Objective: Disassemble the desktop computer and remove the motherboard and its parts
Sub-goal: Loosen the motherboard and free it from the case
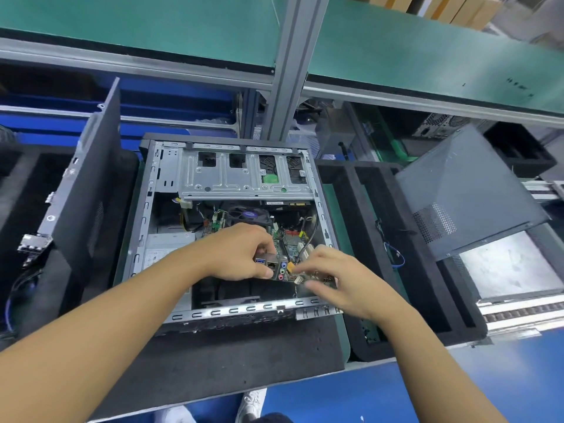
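1. Done so far, judging by the layout: the computer case [143, 215] lies on its side on a black foam mat [244, 355] with its interior exposed. A grey side panel [457, 190] leans well apart to the right, and a dark front cover [88, 184] stands just beside the case on the left.
2. The motherboard [291, 248] sits in the lower right part of the case. Its port edge is tilted up toward the person, so it appears free of its mounts (no screws can be made out either way).
3. Left to do, by the look of it: lifting the board clear. A black cable [309, 239] runs over it, and the cooling fan [250, 213] sits at its far end. The power supply [169, 242] and the drive cage [232, 175] are in place.
4. The left hand [241, 251] reaches in from the lower left with the wrist bent down. Its fingers and thumb pinch the metal port block on the board's near edge.
5. The right hand [338, 276] comes in from the lower right, palm down. Its fingers and thumb curl round the board's near right edge (the fingertips are blurred, so the exact hold is unclear).
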Tool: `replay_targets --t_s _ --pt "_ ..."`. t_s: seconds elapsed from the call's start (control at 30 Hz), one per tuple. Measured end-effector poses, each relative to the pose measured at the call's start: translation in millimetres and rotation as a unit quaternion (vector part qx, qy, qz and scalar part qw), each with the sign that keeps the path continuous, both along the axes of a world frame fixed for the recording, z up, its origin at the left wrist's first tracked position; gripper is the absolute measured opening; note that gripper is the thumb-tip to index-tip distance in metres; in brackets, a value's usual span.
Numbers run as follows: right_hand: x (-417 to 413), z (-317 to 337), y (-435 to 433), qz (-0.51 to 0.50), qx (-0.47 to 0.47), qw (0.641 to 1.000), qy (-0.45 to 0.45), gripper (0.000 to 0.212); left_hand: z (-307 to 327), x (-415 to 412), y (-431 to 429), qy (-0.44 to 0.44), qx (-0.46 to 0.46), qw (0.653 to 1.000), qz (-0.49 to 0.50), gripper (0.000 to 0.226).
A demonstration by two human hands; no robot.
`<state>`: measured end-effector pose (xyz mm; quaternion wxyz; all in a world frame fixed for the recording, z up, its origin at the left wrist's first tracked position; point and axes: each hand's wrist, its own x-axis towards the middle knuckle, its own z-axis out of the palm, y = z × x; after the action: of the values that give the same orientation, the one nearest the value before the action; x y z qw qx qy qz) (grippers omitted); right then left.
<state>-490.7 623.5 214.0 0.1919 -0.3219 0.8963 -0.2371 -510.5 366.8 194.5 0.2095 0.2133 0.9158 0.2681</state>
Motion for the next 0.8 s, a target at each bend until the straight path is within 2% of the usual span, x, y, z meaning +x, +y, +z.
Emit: replay_targets --t_s 0.13,0.27,0.37,0.5,0.63,0.8 --pt "-6.3 -5.5 12.1 -0.020 0.132 0.990 0.044 0.021 2.5 -3.4 -2.7 -0.024 0.010 1.000 -0.001 0.027" --pt "-9.8 -6.8 12.2 -0.014 0.153 0.987 0.057 0.017 2.8 -3.8 -1.4 -0.013 0.007 1.000 -0.015 0.025" --pt "-5.8 -6.4 11.6 0.016 0.173 0.978 0.117 0.012 3.9 -4.2 -3.1 -0.022 0.010 0.999 -0.022 0.024" --pt "-6.1 -2.2 14.1 0.035 0.123 0.986 0.111 0.008 10.3 -5.9 -6.9 -0.045 0.024 0.999 -0.020 0.022" --pt "-8.3 2.1 11.1 0.009 0.041 0.994 0.099 0.011 25.8 -16.8 -15.4 -0.022 0.011 1.000 -0.019 0.025" --pt "-9.9 11.0 13.1 -0.027 -0.042 0.997 0.054 0.017 37.7 -24.2 -17.2 -0.050 0.019 0.998 -0.023 0.029"
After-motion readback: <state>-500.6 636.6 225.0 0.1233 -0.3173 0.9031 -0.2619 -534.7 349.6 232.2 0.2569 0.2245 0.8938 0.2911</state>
